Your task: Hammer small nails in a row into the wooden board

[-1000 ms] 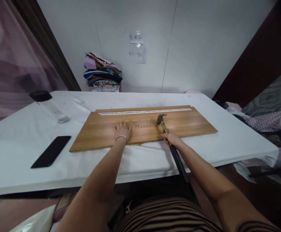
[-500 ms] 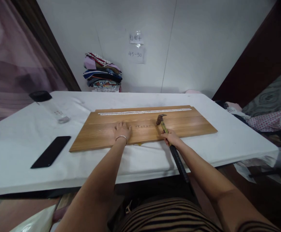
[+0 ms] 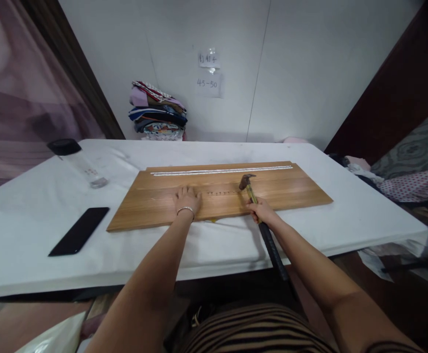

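My left hand (image 3: 187, 200) lies flat on a brown wooden board (image 3: 144, 196), fingers spread. A claw hammer (image 3: 250, 191) is in my right hand (image 3: 261, 211), which wraps round its yellow shaft below the head. The black grip end points back toward me past the table edge. The hammer's head is over the board at the right end of a row of small nails (image 3: 221, 193). Several nails stand in that row, between my two hands. Whether the head touches a nail I cannot tell. Along the board's far side runs a white measuring strip (image 3: 221, 171).
The board rests on a white-covered table (image 3: 364, 211). Left of it are a black phone-like slab (image 3: 79, 231) and a clear bottle with a black lid (image 3: 77, 159). Folded cloths (image 3: 158, 113) are stacked at the wall, below paper notes (image 3: 209, 83). More fabric (image 3: 413, 184) lies at right.
Almost nothing differs. The whole view has shifted very slightly, while my left hand stays on the board and the hammer keeps its place over the nails.
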`<state>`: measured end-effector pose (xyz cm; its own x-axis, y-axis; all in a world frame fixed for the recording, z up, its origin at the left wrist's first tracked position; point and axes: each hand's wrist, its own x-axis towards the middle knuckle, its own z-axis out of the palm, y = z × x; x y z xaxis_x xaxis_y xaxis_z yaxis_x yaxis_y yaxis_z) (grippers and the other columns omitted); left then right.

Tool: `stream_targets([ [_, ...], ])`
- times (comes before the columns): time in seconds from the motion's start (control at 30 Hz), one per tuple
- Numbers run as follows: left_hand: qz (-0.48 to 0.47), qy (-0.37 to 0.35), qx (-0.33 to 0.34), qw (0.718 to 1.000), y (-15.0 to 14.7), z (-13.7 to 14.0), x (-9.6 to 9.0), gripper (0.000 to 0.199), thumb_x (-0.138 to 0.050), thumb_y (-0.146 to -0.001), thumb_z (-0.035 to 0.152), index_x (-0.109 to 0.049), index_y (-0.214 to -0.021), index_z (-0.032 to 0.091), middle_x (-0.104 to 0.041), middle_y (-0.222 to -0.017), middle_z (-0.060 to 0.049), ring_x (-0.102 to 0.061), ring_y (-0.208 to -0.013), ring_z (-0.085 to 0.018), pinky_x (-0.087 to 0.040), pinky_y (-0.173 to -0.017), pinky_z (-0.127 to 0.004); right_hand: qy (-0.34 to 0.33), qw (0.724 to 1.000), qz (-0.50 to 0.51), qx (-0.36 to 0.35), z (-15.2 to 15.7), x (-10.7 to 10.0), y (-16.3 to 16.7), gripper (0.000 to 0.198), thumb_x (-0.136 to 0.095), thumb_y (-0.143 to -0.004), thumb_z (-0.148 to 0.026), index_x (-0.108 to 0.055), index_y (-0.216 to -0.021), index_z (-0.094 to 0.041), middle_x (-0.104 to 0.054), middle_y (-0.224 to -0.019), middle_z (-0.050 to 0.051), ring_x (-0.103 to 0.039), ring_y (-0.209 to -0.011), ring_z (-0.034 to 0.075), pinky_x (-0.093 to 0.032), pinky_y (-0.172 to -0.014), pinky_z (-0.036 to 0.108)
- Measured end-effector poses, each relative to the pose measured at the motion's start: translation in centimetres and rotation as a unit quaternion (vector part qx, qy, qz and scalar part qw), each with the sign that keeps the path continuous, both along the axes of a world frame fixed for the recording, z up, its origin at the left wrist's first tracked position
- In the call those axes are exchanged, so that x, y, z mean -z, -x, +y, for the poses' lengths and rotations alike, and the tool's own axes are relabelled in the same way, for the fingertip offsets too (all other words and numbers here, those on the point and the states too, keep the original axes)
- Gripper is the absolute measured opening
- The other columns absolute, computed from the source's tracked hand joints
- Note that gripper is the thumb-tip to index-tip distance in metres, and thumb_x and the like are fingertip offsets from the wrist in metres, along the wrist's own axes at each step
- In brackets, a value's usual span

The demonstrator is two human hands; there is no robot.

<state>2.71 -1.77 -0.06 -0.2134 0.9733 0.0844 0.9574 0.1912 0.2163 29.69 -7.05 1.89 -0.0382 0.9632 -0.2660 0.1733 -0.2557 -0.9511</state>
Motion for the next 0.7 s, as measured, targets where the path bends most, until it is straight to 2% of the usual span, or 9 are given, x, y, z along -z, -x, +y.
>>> stream_targets([
  [0.7, 0.002, -0.012, 0.003, 1.000, 0.06, 0.08, 0.35, 0.052, -0.033, -0.096, 0.041, -0.062, -0.130, 0.015, -0.055, -0.148, -0.018, -0.042, -0.142, -0.032, -0.032, -0.116, -0.051, 0.009, 1.000, -0.009, 0.009, -0.15, -0.30, 0.06, 0.017, -0.060, -0.069, -0.024, -0.048, -0.082, -0.024, -0.041, -0.037, -0.012, -0.037, -0.029, 0.011, -0.029, -0.032, 0.022],
])
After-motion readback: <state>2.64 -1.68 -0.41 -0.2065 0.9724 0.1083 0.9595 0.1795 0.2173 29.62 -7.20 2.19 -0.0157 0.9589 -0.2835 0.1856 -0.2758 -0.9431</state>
